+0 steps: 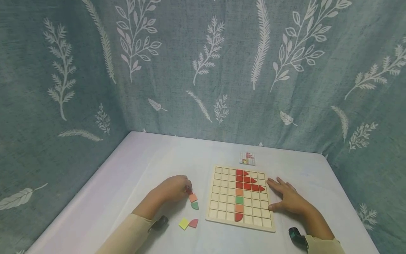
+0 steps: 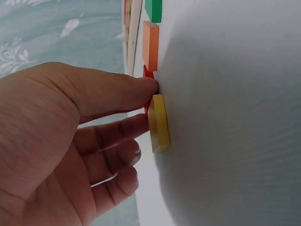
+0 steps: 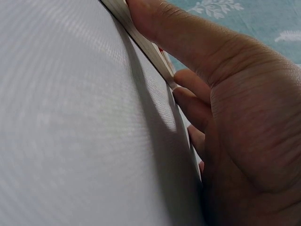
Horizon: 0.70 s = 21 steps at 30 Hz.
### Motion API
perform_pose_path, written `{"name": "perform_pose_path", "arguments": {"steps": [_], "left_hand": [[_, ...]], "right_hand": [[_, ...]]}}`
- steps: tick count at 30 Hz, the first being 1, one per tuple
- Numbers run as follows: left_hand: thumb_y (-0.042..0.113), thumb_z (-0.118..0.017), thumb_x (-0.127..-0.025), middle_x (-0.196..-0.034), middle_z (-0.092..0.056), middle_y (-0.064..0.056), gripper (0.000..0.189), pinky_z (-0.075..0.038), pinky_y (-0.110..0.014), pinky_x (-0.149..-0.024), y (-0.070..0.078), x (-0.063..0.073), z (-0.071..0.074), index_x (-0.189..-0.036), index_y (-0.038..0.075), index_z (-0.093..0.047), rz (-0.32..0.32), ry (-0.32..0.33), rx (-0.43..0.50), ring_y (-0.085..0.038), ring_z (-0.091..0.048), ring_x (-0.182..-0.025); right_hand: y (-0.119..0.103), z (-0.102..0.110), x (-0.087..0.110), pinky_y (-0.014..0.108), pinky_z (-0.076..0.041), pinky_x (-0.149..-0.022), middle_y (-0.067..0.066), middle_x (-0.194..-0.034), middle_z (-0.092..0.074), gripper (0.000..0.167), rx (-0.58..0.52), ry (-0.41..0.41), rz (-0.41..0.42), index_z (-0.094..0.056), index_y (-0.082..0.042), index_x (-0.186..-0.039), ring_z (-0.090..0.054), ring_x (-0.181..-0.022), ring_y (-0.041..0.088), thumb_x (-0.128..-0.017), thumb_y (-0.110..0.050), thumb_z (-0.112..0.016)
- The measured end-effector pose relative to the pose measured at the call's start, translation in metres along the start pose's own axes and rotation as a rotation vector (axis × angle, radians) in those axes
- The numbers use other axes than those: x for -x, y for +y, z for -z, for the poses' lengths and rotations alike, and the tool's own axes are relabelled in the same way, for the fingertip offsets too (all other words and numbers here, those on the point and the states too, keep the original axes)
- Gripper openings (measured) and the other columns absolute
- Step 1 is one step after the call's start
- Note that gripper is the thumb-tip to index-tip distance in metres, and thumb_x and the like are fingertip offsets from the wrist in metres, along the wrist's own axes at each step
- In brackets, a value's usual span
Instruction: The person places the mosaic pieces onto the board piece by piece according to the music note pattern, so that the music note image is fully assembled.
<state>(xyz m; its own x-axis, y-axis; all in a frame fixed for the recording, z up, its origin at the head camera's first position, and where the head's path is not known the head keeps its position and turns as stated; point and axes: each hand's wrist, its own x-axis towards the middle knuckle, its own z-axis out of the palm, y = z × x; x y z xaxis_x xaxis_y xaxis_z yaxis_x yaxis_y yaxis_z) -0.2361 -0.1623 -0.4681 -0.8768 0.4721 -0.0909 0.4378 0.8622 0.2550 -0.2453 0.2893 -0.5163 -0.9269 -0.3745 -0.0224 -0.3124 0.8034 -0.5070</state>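
Note:
My left hand (image 1: pixel 174 188) is down on the table left of the board, thumb and index finger pinching a red tile (image 2: pixel 146 73) that they mostly cover. A yellow tile (image 2: pixel 160 125) lies right by those fingertips, and an orange tile (image 1: pixel 193 197) and a green quarter-round tile (image 1: pixel 195 205) lie close by. The wooden grid board (image 1: pixel 222 220) carries red tiles (image 1: pixel 239 185) in pennant-like rows above a column of orange, green, orange and red tiles. With fingers spread, my right hand (image 1: pixel 290 199) rests at the board's right side, thumb and fingertips touching its edge.
A small pattern card (image 1: pixel 247 158) lies behind the board. Nearer the front, a yellow square tile (image 1: pixel 184 223) and a red quarter-round tile (image 1: pixel 193 223) lie on the white table (image 1: pixel 152 155). Leaf-patterned cloth (image 1: pixel 177 70) hangs behind and at both sides.

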Motion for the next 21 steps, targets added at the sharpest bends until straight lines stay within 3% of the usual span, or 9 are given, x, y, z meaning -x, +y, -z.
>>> {"name": "perform_pose_path", "arguments": {"steps": [7,12,17,21], "left_hand": [[0.019,-0.074,-0.086,-0.078,-0.056,0.014,0.005,-0.051,-0.031,-0.078,-0.001,-0.011,0.000,-0.090,0.023,-0.074,0.029,-0.012,-0.005,-0.008,-0.052,-0.072],[0.021,-0.074,-0.085,-0.075,-0.054,0.013,0.004,-0.049,-0.030,-0.072,0.001,-0.021,0.000,-0.089,0.022,-0.073,0.040,0.002,-0.008,-0.010,-0.051,-0.069],[0.015,-0.072,-0.082,-0.077,-0.054,0.014,0.011,-0.049,-0.028,-0.071,0.012,-0.028,0.002,-0.091,0.021,-0.073,0.005,0.019,-0.004,-0.009,-0.052,-0.069],[0.016,-0.074,-0.084,-0.081,-0.055,0.016,0.016,-0.050,-0.028,-0.076,0.026,-0.035,0.001,-0.099,0.022,-0.074,0.021,-0.005,0.013,-0.008,-0.053,-0.073]], "right_hand": [[0.000,0.001,-0.001,0.061,-0.003,-0.110,0.018,-0.152,-0.034,0.113,0.011,-0.001,0.003,-0.041,-0.004,-0.147,-0.013,-0.142,0.046,-0.058,-0.061,-0.082],[-0.001,0.001,-0.002,0.061,-0.003,-0.110,0.019,-0.152,-0.034,0.114,0.012,-0.002,0.007,-0.040,-0.005,-0.147,-0.012,-0.142,0.045,-0.058,-0.061,-0.082],[-0.002,0.001,-0.001,0.061,-0.002,-0.110,0.019,-0.151,-0.034,0.114,0.005,-0.006,0.005,-0.040,-0.004,-0.147,-0.012,-0.142,0.045,-0.057,-0.061,-0.082],[-0.001,0.001,-0.001,0.061,-0.003,-0.110,0.019,-0.152,-0.034,0.114,0.007,-0.004,0.006,-0.040,-0.005,-0.147,-0.012,-0.142,0.045,-0.057,-0.061,-0.082]]}}
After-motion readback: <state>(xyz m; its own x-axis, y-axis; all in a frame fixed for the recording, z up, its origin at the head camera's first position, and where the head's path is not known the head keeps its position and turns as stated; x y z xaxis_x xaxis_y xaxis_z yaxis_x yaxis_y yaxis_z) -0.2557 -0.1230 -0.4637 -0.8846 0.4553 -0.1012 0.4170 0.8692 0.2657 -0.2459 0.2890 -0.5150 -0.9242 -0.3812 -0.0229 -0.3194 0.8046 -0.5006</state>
